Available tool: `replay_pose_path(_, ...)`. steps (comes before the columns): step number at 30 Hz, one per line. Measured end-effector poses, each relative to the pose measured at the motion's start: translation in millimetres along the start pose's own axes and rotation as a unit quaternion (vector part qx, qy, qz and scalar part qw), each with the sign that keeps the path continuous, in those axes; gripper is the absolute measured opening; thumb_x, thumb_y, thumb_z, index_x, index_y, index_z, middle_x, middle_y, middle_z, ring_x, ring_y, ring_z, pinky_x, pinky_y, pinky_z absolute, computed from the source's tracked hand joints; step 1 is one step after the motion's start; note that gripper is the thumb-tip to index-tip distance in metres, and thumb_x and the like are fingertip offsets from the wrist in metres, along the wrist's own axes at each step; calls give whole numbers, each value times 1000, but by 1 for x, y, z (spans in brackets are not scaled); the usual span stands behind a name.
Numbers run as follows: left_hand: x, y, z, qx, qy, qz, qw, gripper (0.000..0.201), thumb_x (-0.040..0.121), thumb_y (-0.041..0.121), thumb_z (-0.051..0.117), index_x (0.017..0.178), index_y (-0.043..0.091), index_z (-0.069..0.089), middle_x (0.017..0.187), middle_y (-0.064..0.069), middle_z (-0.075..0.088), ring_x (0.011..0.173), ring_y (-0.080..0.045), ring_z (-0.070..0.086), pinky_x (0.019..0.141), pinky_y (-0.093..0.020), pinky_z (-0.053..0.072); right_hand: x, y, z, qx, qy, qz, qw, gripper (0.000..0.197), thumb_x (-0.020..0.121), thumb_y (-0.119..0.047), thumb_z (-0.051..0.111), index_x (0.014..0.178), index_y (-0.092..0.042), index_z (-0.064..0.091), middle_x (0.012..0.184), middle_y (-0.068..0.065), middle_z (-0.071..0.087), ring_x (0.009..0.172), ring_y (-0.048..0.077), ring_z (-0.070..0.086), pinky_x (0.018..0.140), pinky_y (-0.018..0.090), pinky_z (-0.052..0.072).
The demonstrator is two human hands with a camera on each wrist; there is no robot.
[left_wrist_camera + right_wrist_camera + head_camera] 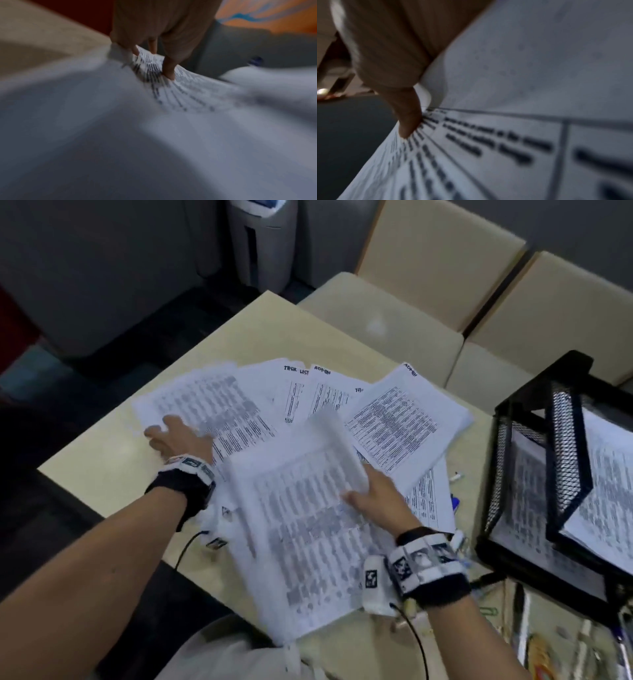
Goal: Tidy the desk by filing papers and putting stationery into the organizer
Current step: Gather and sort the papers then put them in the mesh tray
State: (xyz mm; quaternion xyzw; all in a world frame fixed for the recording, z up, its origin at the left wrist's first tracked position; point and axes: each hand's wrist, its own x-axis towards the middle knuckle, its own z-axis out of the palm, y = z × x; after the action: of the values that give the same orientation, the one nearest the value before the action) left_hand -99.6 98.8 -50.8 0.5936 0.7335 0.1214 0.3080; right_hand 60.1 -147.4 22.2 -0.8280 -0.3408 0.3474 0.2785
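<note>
Printed sheets (394, 419) lie fanned across the beige table (113, 460). My left hand (174, 434) rests flat on the leftmost sheet (219, 405) with its fingers spread; in the left wrist view the fingertips (169, 73) press on blurred printed paper (193, 93). My right hand (371, 491) pinches a thicker stack of sheets (308, 525) near the front, thumb on top, and the stack's far edge curls upward. The thumb (407, 121) lies on the printed page (488, 155) in the right wrist view. A black mesh organizer (565, 440) at the right holds filed papers.
A white pen (456, 476) and a blue pen (454, 503) peek out right of the papers, beside the organizer. Paper clips (488, 610) and other small stationery lie at the front right. Beige chairs (438, 261) stand behind the table.
</note>
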Motion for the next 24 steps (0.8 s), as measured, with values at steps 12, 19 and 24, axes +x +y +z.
replay_pose_path(12,-4,64,6,-11,-141,405,903,27,88,-7,39,112,5,46,118,-10,41,79,-21,48,53,-34,48,56,33,-109,353,415,156,824,65,89,-13,60,143,-1,27,144,12,41,132,28,42,109,39,36)
replay_pose_path(19,-10,54,24,26,-79,379,922,59,80,-3,58,135,4,36,154,-18,2,135,-25,24,101,-27,42,65,-33,-127,528,325,16,784,19,88,-11,61,93,-19,45,93,2,55,87,18,57,86,42,51)
replay_pose_path(24,-9,49,14,7,-69,16,997,90,86,53,52,144,-5,16,154,-19,6,143,-36,11,115,-49,14,93,-32,-98,476,264,68,836,27,86,4,56,111,-6,50,99,10,60,94,25,58,83,39,51)
